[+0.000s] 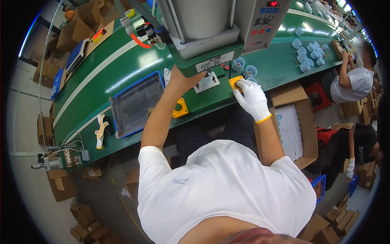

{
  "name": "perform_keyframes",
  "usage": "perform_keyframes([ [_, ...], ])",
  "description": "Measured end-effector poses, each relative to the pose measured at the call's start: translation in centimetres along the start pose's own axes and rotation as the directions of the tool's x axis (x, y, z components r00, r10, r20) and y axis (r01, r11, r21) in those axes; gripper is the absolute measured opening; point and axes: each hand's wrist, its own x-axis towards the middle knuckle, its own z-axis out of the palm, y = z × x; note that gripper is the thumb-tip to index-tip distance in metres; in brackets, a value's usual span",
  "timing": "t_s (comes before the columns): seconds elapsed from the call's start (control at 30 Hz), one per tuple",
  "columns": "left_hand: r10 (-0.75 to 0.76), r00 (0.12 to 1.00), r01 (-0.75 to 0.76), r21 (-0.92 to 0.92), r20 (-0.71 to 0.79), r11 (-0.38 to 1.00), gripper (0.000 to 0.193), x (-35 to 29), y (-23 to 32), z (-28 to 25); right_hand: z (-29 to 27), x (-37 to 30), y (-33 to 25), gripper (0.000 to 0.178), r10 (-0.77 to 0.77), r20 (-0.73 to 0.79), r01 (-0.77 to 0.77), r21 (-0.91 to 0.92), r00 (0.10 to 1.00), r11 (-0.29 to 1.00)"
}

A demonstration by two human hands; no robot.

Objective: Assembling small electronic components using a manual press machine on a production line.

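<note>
Seemingly mid-batch: left hand (183, 80), grip hidden, sits under the twelve-o'clock press (201, 28); right hand (251, 97), loosely spread, covers the one-o'clock button box (232, 81).

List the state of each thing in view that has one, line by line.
Bare left hand: fingers partly hidden by the grey-and-green metal press
White-gloved right hand: on the right-hand square yellow button box
Left-hand square yellow button box: no hand on it
Red digital display: lit
Brown cardboard box: open, holding white pieces
Blue-rimmed dark tray: holding small gold-coloured parts
Loose off-white glove: unworn
</note>
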Motion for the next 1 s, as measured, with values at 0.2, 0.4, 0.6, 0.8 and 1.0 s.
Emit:
perform_keyframes([
  [0.2, -0.051, 0.997, 0.055, -0.076, 0.054, 0.996, 0.055, 0.3, -1.2, 0.1, -0.8, 0.4, -1.2, 0.034, 0.032, 0.04, -0.033, 0.036, 0.999, 0.999],
  [0.4, -0.106, 0.993, 0.101, -0.109, -0.044, 0.989, 0.032, -4.0, 1.3, -2.9, -0.3, 0.2, -0.9, 0.035, 0.011, 0.002, -0.011, 0.052, 1.0, 0.999],
  [0.6, -0.13, 0.91, 0.177, 0.085, -0.394, 0.981, 0.02, -18.9, -2.6, 3.1, 0.3, 0.5, -0.7, 0.028, -0.063, -0.032, 0.066, 0.124, 0.998, 0.99],
  [0.8, 0.093, 0.908, 0.047, 0.32, -0.409, 0.946, 0.016, -19.3, -3.5, 0.9, -0.4, 2.9, -1.2, 0.026, -0.065, 0.083, 0.074, -0.118, 0.994, 0.99],
  [1.0, 0.009, 0.99, 0.0, 0.058, -0.141, 0.998, 0.018, -18.3, -5.6, -2.5, -0.3, 2.7, -1.8, 0.028, -0.037, 0.141, 0.05, -0.095, 0.989, 0.994],
])
